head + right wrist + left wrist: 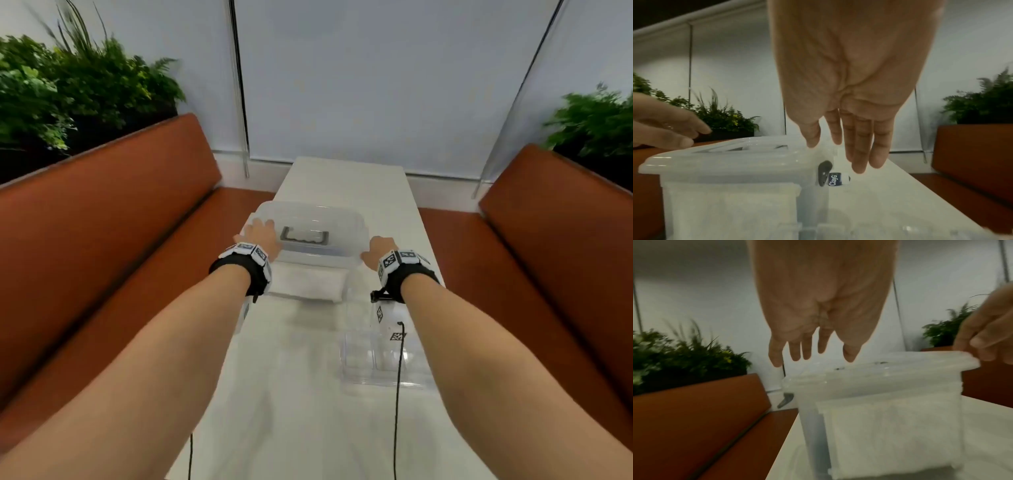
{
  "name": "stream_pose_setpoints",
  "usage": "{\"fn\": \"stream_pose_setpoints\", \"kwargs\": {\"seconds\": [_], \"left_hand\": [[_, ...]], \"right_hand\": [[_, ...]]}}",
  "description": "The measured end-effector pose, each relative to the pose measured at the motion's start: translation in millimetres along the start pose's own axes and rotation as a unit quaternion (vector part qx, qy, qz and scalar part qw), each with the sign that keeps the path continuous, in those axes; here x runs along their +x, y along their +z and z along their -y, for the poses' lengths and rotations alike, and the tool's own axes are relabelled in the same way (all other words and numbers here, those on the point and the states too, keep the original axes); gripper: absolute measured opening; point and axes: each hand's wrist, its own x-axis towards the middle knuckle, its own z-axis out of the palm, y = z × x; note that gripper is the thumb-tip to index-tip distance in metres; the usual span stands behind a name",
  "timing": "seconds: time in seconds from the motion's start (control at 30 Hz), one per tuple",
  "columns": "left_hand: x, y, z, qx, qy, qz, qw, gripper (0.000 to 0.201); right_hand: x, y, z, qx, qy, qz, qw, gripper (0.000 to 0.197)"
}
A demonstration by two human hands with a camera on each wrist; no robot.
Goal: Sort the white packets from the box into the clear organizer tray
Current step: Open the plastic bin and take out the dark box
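Observation:
A clear lidded box (318, 263) stands on the white table, its lid (308, 216) on, with a grey handle (304, 236) on top. White packets (305, 284) show through its front wall, and also in the wrist views as packets (890, 434) and packets (729, 211). My left hand (262, 234) is at the lid's left end, and its straight fingers (795, 353) hover over the rim. My right hand (378, 251) is at the right end, fingers (859, 155) pointing down past a grey latch (823, 174). The clear organizer tray (373, 363) sits nearer me, on the right.
The narrow white table (301, 418) runs between two orange benches, the left bench (102, 246) and the right bench (555, 260). Plants (68, 89) stand behind the benches. A black cable (397, 394) hangs from my right wrist over the tray.

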Motion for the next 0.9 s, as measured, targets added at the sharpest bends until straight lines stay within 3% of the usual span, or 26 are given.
{"fn": "stream_pose_setpoints", "kwargs": {"seconds": [0.1,0.2,0.33,0.43,0.53,0.73,0.83,0.9], "left_hand": [[-0.6,7.0,11.0,-0.055,-0.106,-0.030,0.992,0.050],[5.8,16.2,18.7,-0.144,-0.170,-0.029,0.974,0.052],[16.1,18.3,26.1,-0.183,-0.174,-0.032,0.967,0.040],[21.1,13.8,29.8,-0.205,-0.192,-0.054,0.958,0.032],[25.4,9.3,32.0,-0.213,-0.204,-0.078,0.952,0.024],[25.6,0.2,27.5,-0.247,-0.223,-0.111,0.936,0.017],[24.2,-10.0,19.5,-0.341,-0.240,-0.168,0.893,0.038],[21.2,-15.1,14.1,-0.446,-0.236,-0.220,0.835,0.055]], "right_hand": [[-1.1,5.4,1.8,0.061,0.040,-0.012,0.997,0.035],[2.6,12.2,7.3,0.114,0.064,-0.018,0.991,0.036],[9.7,16.7,12.6,0.141,0.075,-0.034,0.987,0.037],[14.4,15.4,17.0,0.146,0.084,-0.057,0.984,0.019],[19.2,14.0,18.0,0.169,0.107,-0.068,0.977,0.031],[14.1,-1.8,25.0,0.223,0.117,-0.092,0.963,0.030],[7.9,-19.4,21.8,0.348,0.101,-0.060,0.930,0.022],[2.9,-32.2,16.4,0.520,0.090,-0.035,0.848,0.027]]}}
